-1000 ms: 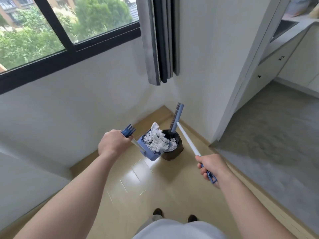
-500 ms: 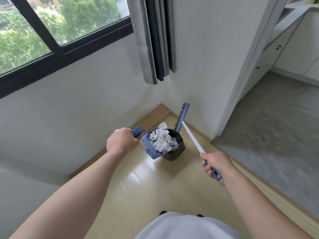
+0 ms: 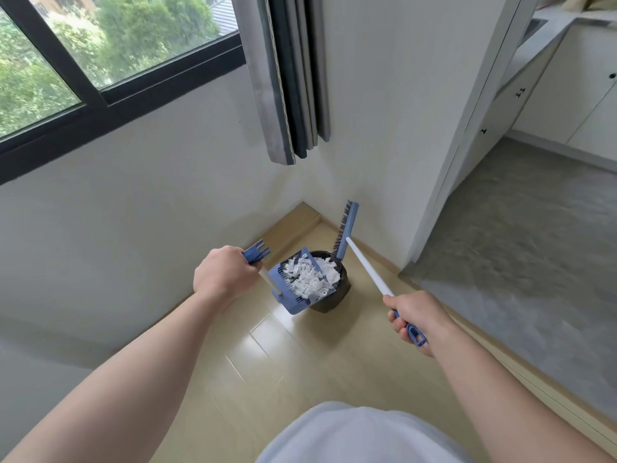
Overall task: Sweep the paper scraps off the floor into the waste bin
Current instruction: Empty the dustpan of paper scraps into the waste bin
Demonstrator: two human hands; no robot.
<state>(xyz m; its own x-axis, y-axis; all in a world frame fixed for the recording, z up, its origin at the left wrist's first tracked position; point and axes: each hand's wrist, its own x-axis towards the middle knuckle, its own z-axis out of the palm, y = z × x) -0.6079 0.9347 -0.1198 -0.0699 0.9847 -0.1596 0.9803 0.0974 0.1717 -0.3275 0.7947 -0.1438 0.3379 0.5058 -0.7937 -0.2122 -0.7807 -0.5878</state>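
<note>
Tipping scraps (image 3: 309, 277) into bin (image 3: 337, 297), frame centre.
Left hand (image 3: 224, 275) grasping dustpan (image 3: 289, 285) handle, right hand (image 3: 415, 317) clenched on broom (image 3: 365, 269): tilt slowly, lip over rim.

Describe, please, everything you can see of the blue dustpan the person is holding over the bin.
The dustpan looks like blue plastic, with a comb-toothed edge and a white shaft ending in a blue forked grip. The left hand holds that grip. The pan is tilted over the dark waste bin in the corner, its mouth over the bin's opening, and it is heaped with white paper scraps, some apparently spilling into the bin. Whether it touches the rim is unclear.
</note>
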